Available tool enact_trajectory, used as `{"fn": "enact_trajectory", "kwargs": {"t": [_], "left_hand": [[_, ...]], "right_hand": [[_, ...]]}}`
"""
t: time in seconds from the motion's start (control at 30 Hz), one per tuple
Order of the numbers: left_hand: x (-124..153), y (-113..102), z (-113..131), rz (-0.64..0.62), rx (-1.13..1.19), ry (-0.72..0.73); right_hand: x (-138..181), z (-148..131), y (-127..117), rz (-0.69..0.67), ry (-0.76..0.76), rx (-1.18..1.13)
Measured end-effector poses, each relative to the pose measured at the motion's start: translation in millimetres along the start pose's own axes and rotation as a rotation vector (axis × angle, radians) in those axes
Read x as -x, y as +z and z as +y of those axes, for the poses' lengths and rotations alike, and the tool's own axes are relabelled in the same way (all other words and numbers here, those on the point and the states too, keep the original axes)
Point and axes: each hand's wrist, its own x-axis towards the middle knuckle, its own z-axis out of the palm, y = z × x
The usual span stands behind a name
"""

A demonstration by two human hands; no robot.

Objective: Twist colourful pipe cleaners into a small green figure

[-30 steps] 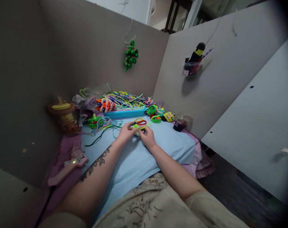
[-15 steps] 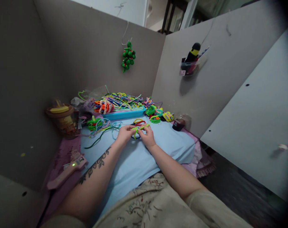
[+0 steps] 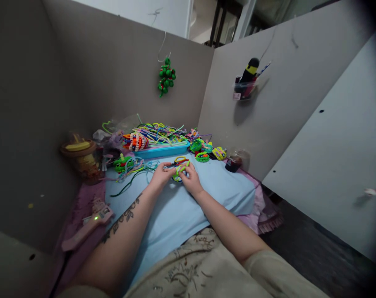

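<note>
Both hands meet over the middle of the light blue cloth (image 3: 175, 211). My left hand (image 3: 163, 174) pinches a yellow-green cord (image 3: 178, 174) between thumb and fingers. From the other side, my right hand (image 3: 190, 178) grips the same cord, which is partly looped below the fingertips beside a dark blue strand. Much of the work is hidden by the fingers. Scissors with red and yellow handles (image 3: 182, 160) lie just behind the hands. Loose light blue and dark green cords (image 3: 130, 180) spread to the left of my left hand.
A blue tray (image 3: 163, 151) heaped with coloured cords stands at the back. Woven pieces (image 3: 202, 157) sit to its right, near a dark cup (image 3: 233, 162). At left are a lidded tumbler (image 3: 80, 159) and a pink corded tool (image 3: 88, 227). Grey partitions (image 3: 128, 70) enclose the table.
The yellow-green cord has shifted between my fingers and now shows more of a loop below them. My hands stay in nearly the same place; the view has tilted slightly.
</note>
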Motion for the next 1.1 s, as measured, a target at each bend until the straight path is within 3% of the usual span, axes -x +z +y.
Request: {"fn": "enact_trajectory", "kwargs": {"t": [0.47,0.7,0.87,1.1], "left_hand": [[-5.1,-0.8,-8.4,-0.037,0.054,0.182],[-7.8,-3.0,-4.9,0.036,0.128,0.153],[-6.8,-2.9,-5.1,-0.027,0.064,0.166],[-0.8,0.8,-1.3,-0.086,-0.075,0.139]], "right_hand": [[-0.3,2.1,-0.4,-0.022,-0.027,0.094],[-2.1,21.4,8.5,0.122,0.22,-0.247],[-8.9,32.1,13.3,0.056,0.445,-0.575],[-9.1,30.8,9.4,0.116,0.419,-0.612]]}}
